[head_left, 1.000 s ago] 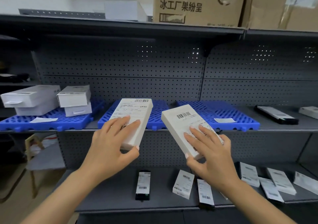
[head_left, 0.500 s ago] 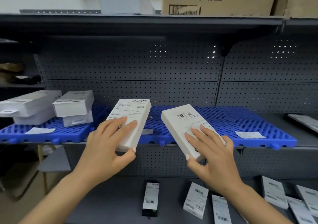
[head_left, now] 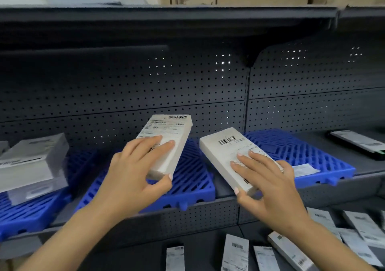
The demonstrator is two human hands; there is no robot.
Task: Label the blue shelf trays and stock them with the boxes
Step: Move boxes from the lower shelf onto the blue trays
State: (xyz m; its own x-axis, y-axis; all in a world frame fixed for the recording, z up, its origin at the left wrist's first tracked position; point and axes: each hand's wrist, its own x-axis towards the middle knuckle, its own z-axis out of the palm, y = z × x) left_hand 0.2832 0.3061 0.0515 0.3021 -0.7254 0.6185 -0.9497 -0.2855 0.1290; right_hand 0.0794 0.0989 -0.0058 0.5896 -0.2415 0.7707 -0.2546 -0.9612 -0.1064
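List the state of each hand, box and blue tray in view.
Left hand: grips left box, held above middle tray.
Right hand: grips right box, also off the shelf.
Right tray: holds only a paper label.
Left tray: stocked with stacked boxes.

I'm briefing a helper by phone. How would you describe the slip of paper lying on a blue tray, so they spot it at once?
Start at the dark pegboard shelf carrying three blue trays. Go to the rightmost tray, beyond the white box gripped by the right hand. The paper slip lies flat near that tray's front edge; unlike the boxes around it, it is a thin single sheet.
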